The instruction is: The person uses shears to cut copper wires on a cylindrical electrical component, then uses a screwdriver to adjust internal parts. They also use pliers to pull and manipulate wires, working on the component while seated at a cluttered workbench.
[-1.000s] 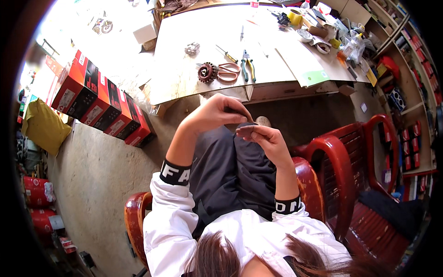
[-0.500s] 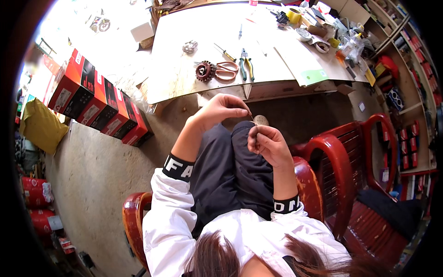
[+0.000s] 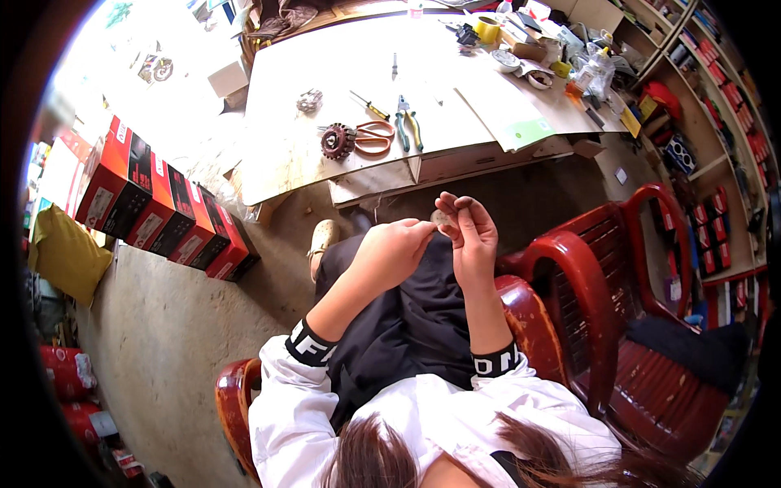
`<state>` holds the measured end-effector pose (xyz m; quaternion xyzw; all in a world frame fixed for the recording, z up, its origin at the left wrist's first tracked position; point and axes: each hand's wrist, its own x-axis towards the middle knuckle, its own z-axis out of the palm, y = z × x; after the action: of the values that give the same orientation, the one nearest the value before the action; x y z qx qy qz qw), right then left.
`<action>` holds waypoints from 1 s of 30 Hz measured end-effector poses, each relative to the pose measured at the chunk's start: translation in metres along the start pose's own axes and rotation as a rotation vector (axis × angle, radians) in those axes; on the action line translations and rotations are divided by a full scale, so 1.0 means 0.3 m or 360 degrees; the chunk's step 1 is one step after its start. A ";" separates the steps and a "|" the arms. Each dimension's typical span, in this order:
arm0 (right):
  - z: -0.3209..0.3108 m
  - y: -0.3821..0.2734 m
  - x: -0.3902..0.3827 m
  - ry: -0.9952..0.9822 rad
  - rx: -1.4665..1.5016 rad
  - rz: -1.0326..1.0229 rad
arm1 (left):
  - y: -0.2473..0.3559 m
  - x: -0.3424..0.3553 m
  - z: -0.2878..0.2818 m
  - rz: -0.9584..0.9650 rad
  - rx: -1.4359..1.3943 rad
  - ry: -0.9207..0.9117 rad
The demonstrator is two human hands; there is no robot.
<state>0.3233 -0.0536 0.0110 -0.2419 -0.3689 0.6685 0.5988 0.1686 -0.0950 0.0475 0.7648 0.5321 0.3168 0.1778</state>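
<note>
Above my lap, my left hand (image 3: 397, 254) is closed with thumb and fingers pinched, its tips meeting those of my right hand (image 3: 472, 232). My right hand pinches as well, thumb against the fingers. Whatever lies between the fingertips is too small to make out. Beyond my hands, on the white tabletop (image 3: 317, 65), lie pliers (image 3: 413, 130) with green and yellow handles, a yellow-handled screwdriver (image 3: 375, 110) and scissors (image 3: 376, 146) with orange-brown handles. Beside the scissors is a dark red, round toothed part (image 3: 337, 141). A small silvery metal piece (image 3: 309, 101) sits farther left.
Red and black boxes (image 3: 167, 203) stand in a row at left. Clutter with a yellow tape roll (image 3: 487, 31) and a bottle (image 3: 587, 71) covers the table's far right. A dark red wooden chair (image 3: 602, 276) stands at my right, before shelves (image 3: 708, 154) of boxes.
Both hands have come together at the fingertips, the left moving lower. A thin strand seen between them earlier no longer shows. My view has shifted slightly, and a shoe now shows at left.
</note>
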 end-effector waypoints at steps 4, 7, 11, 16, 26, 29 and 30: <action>0.014 -0.001 -0.002 -0.0028 -0.0559 -0.0211 | 0.029 0.004 -0.010 0.0014 0.0208 0.0039; 0.008 0.014 0.003 -0.0143 -0.1130 -0.0517 | 0.018 0.007 -0.004 0.0047 0.0213 0.0154; 0.005 0.006 0.006 -0.0327 -0.1587 -0.0658 | 0.018 0.028 -0.054 0.0090 0.0206 0.0165; -0.008 -0.003 0.002 -0.0562 -0.1396 -0.0358 | -0.031 0.048 -0.105 0.0214 0.0154 0.0175; 0.002 -0.029 -0.003 -0.0836 -0.0874 0.0170 | -0.049 0.046 -0.115 0.0243 0.0013 0.0245; 0.004 -0.035 -0.002 -0.0873 -0.0663 0.0222 | -0.060 0.051 -0.109 0.0115 -0.0253 0.0205; 0.004 -0.032 -0.002 -0.0866 -0.0533 0.0258 | -0.070 0.052 -0.103 0.0052 -0.0367 0.0170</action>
<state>0.3284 -0.0544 0.0191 -0.1780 -0.5997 0.6842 0.3750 0.1367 -0.0750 0.0621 0.7298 0.4884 0.4191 0.2308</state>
